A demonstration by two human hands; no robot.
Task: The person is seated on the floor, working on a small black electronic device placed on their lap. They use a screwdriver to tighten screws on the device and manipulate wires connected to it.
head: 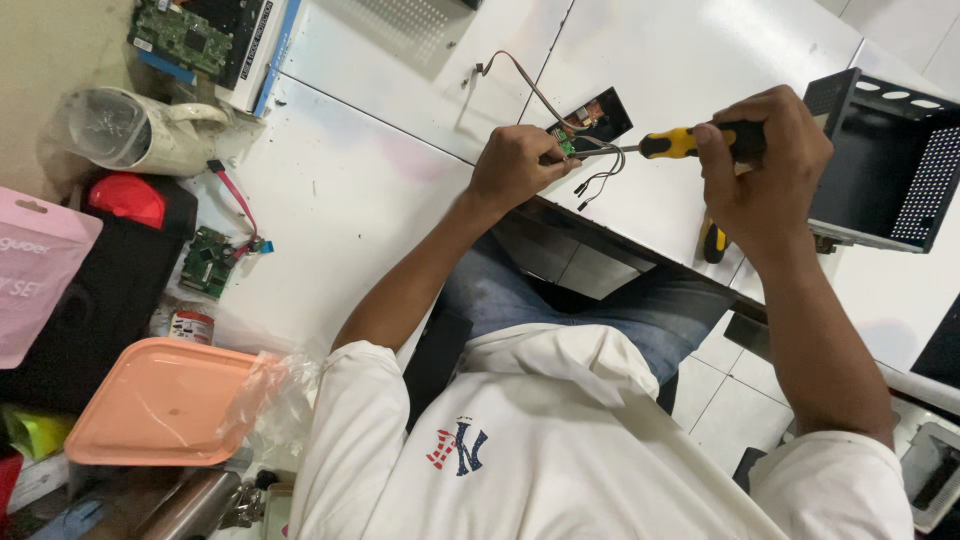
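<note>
Left hand: shut tight on a small green board, up over the near edge of the white table.
Right hand: wrapped round the screwdriver with the yellow and black grip, held flat and pointing at the other hand.
Screwdriver tip: touching the small green board, right by the left fingers.
Wires: thin and black, hanging from the small green board, with little plugs at the ends.
Long wire: brown, curling away from the board across the table.
Black plate: flat on the table, just behind the small green board.
Second screwdriver: yellow and black too, just under the right hand, at the table edge.
Black metal box: open, with small holes in its side, just beside the right hand.
Other green board: well off past the left arm, with a red cable by it.
Orange tray: lower down on that side, with clear plastic on its corner.
Pink bag: at the far left edge.
</note>
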